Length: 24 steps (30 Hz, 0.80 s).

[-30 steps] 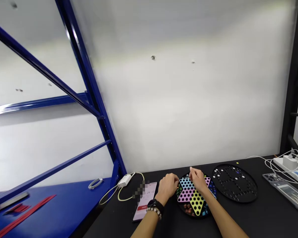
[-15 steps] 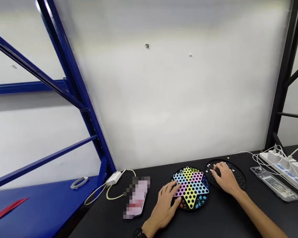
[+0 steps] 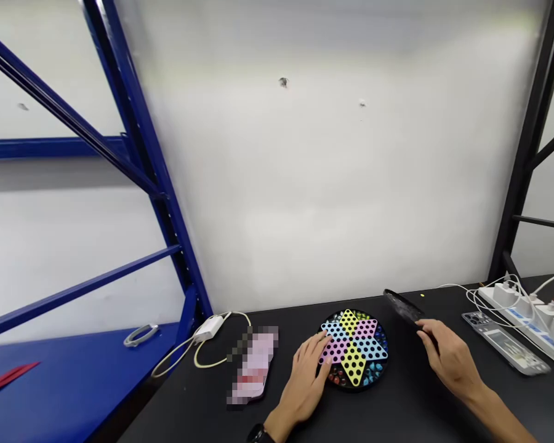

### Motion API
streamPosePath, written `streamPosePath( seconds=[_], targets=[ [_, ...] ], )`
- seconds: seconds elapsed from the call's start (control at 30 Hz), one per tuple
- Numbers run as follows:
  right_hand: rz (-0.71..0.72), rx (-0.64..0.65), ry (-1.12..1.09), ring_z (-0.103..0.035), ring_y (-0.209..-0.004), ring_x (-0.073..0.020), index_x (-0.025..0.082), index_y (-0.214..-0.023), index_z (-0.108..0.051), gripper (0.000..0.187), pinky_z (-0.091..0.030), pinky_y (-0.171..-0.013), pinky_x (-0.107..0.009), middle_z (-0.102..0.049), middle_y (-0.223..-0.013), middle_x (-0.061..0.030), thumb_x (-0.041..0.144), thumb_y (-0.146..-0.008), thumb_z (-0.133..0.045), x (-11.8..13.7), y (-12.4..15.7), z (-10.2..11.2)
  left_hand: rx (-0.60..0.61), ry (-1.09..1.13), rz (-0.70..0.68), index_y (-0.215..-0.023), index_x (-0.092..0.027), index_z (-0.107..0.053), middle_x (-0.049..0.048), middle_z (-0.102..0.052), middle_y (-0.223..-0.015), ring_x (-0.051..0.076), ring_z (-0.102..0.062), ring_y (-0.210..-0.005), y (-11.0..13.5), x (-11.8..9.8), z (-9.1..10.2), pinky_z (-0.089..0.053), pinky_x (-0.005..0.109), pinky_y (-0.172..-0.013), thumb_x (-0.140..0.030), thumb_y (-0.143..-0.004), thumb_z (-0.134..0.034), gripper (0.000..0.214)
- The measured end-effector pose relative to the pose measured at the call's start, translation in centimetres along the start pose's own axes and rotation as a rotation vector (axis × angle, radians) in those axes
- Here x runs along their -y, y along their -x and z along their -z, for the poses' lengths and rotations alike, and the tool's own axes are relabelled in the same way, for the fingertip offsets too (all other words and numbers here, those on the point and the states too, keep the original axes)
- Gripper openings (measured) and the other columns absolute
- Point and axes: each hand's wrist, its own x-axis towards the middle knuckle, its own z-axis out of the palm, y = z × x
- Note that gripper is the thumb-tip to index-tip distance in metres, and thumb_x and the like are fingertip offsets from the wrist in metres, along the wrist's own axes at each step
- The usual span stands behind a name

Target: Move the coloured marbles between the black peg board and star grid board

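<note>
A round Chinese checkers board (image 3: 353, 348) lies on the black table, its star of yellow, pink and blue points perforated with holes. Colored pieces fill the black pockets between the points. My left hand (image 3: 306, 375), fingers stretched out, rests at the board's left edge with the fingertips over the pink and blue points. To the right of the board, my right hand (image 3: 450, 357) pinches the near edge of a round black lid (image 3: 402, 306). The lid is tilted up nearly edge-on, so most of its face is hidden.
A pink phone (image 3: 256, 364), partly pixelated, lies left of my left hand, near a white adapter (image 3: 209, 328) with a cable. On the right are a phone in a clear case (image 3: 505, 342) and a white power strip (image 3: 526, 317) with tangled cords. A blue metal frame (image 3: 166, 203) rises at left.
My right hand has gone from resting over the flat lid to gripping its near edge, and the lid has been tipped up off the table. My left hand has barely moved.
</note>
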Motion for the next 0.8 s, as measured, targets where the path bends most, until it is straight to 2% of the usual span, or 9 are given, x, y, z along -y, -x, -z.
streamPosePath(
  seconds=[0.07,0.13,0.2,0.3,0.37,0.47,0.57,0.7,0.8],
  targets=[
    [-0.145,-0.219,-0.068,-0.065,-0.073,-0.0193,0.02,-0.093,-0.061,0.027,-0.052,-0.072,-0.031,-0.07,-0.086,-0.0068,0.044,-0.092,-0.049,2.4,-2.4,0.5,-0.026,0.069,0.032,-0.139,-0.034,-0.048,0.0009,-0.043,-0.149,0.026,-0.034,-0.139,0.0,-0.1,0.1,-0.026,0.051,-0.117,-0.05,-0.099,-0.035,0.045],
    [-0.352,-0.288,-0.191,-0.064,-0.069,-0.0197,0.019,-0.089,-0.061,0.033,-0.051,-0.064,-0.029,-0.069,-0.078,-0.0066,0.05,-0.09,-0.05,4.3,-4.6,0.4,-0.06,0.161,0.067,-0.136,-0.033,-0.051,0.0014,-0.045,-0.148,0.026,-0.034,-0.139,-0.1,-0.1,0.2,-0.027,0.05,-0.116,-0.052,-0.098,-0.035,0.045],
    [-0.49,-0.165,-0.392,-0.063,-0.068,-0.0203,0.018,-0.085,-0.062,0.038,-0.049,-0.06,-0.028,-0.069,-0.075,-0.007,0.055,-0.086,-0.051,5.4,-6.0,-0.9,-0.101,0.309,0.084,-0.134,-0.03,-0.053,0.003,-0.047,-0.146,0.026,-0.037,-0.137,-0.3,0.1,0.4,-0.028,0.048,-0.116,-0.054,-0.098,-0.032,0.048],
    [-0.56,0.149,-0.627,-0.063,-0.067,-0.0212,0.017,-0.079,-0.064,0.042,-0.048,-0.061,-0.029,-0.07,-0.071,-0.0063,0.058,-0.082,-0.053,5.1,-6.3,-5.1,-0.149,0.597,0.133,-0.133,-0.022,-0.053,0.0083,-0.054,-0.139,0.027,-0.047,-0.13,-0.5,0.9,0.6,-0.034,0.047,-0.112,-0.059,-0.098,-0.016,0.062],
    [-0.58,0.226,-0.547,-0.064,-0.067,-0.022,0.018,-0.073,-0.063,0.039,-0.048,-0.061,-0.03,-0.069,-0.068,-0.0056,0.055,-0.08,-0.051,4.1,-5.7,-8.4,-0.148,0.688,0.183,-0.134,-0.019,-0.052,0.0104,-0.054,-0.138,0.027,-0.049,-0.128,-0.4,1.4,0.6,-0.036,0.047,-0.111,-0.061,-0.097,-0.01,0.07],
    [-0.56,0.24,-0.408,-0.065,-0.072,-0.0236,0.02,-0.072,-0.064,0.033,-0.048,-0.069,-0.034,-0.07,-0.072,-0.0058,0.046,-0.08,-0.047,2.1,-5.0,-11.9,-0.086,0.504,0.173,-0.14,-0.021,-0.046,0.0098,-0.045,-0.147,0.029,-0.041,-0.136,-0.2,1.5,0.3,-0.031,0.045,-0.115,-0.064,-0.091,-0.037,0.065],
    [-0.51,0.275,-0.273,-0.066,-0.081,-0.0249,0.02,-0.077,-0.066,0.032,-0.048,-0.076,-0.036,-0.071,-0.083,-0.0076,0.043,-0.08,-0.045,0.6,-4.9,-13.4,-0.022,0.179,0.176,-0.146,-0.021,-0.037,0.0099,-0.035,-0.154,0.032,-0.029,-0.142,-0.3,1.1,-0.2,-0.023,0.048,-0.118,-0.053,-0.079,-0.063,0.079],
    [-0.414,0.46,-0.161,-0.062,-0.101,-0.0257,0.021,-0.102,-0.068,0.038,-0.046,-0.088,-0.037,-0.069,-0.104,-0.0085,0.046,-0.081,-0.048,0.7,-4.5,-13.9,-0.024,0.017,0.241,-0.144,-0.021,-0.042,0.0083,-0.045,-0.147,0.029,-0.041,-0.134,-1.5,0.8,-0.3,-0.033,0.047,-0.113,-0.036,-0.082,-0.054,0.065],
    [-0.365,0.6,-0.057,-0.051,-0.122,-0.0293,0.024,-0.126,-0.059,0.052,-0.038,-0.1,-0.043,-0.061,-0.126,-0.0093,0.052,-0.085,-0.045,1.6,-4.3,-13.7,0.033,-0.059,0.214,-0.142,-0.024,-0.045,0.0066,-0.049,-0.144,0.028,-0.045,-0.131,-3.0,1.0,0.3,-0.038,0.047,-0.108,-0.038,-0.089,-0.042,0.055]
  ],
)
